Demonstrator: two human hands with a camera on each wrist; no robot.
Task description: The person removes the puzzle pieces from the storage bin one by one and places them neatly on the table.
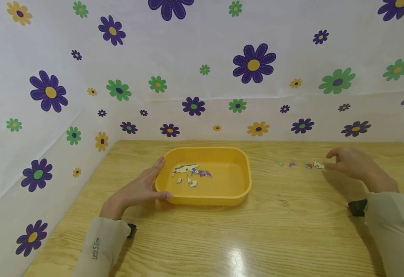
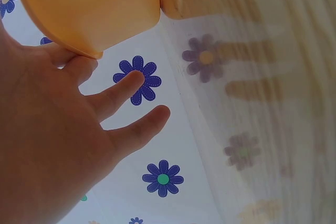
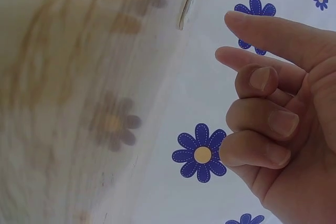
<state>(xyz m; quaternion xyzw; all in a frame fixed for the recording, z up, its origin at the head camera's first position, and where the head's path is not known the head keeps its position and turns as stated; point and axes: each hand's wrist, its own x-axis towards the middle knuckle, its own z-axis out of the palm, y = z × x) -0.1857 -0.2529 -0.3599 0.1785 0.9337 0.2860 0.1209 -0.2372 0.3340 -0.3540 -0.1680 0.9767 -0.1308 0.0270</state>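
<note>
My left hand (image 1: 136, 190) holds the left end of a yellow plastic tray (image 1: 205, 201), thumb at the front rim and fingers at the back-left side. In the left wrist view two fingers stretch free below the tray (image 2: 115, 9). Several flat, irregular printed pieces lie inside, among them a long cream one (image 1: 185, 168) and a purple-and-red one (image 1: 204, 174). To the right, my right hand (image 1: 348, 165) hovers beside a cream piece (image 1: 318, 165) on the table, thumb and index finger apart with nothing between them. Its other fingers (image 3: 262, 119) are curled.
Left of the cream piece, a red-and-blue piece (image 1: 308, 165), a pink piece (image 1: 293, 164) and a pale green piece (image 1: 280, 164) lie in a row on the wooden table (image 1: 195, 238). A white flowered sheet (image 1: 208, 84) hangs behind and along the left side.
</note>
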